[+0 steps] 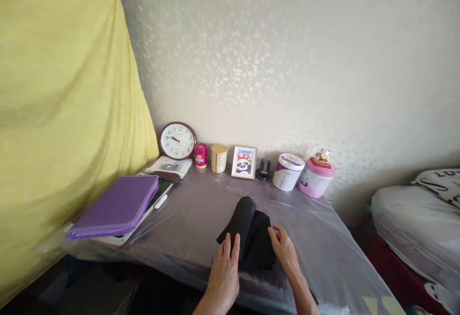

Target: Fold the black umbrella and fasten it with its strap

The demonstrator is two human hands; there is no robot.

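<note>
A black bundle [247, 233], rolled on its left side and with a flat flap on its right, lies on the plastic-covered table. It looks like fabric or thin sheet, but I cannot tell its exact kind. My left hand [225, 264] rests at the lower left of the roll, fingers stretched out and apart. At the flap's right edge is my right hand [283, 249], its fingers loosely bent and apart, the fingertips touching or nearly touching the edge. Neither hand is closed around the bundle. Its underside is hidden.
Along the wall stand a clock [178, 140], a pink can [201, 156], a yellow tin [219, 158], a panda picture frame [244, 162], a black device [264, 169] and two tubs, one white-purple [287, 173], one pink [316, 178]. A purple folder [115, 204] lies left.
</note>
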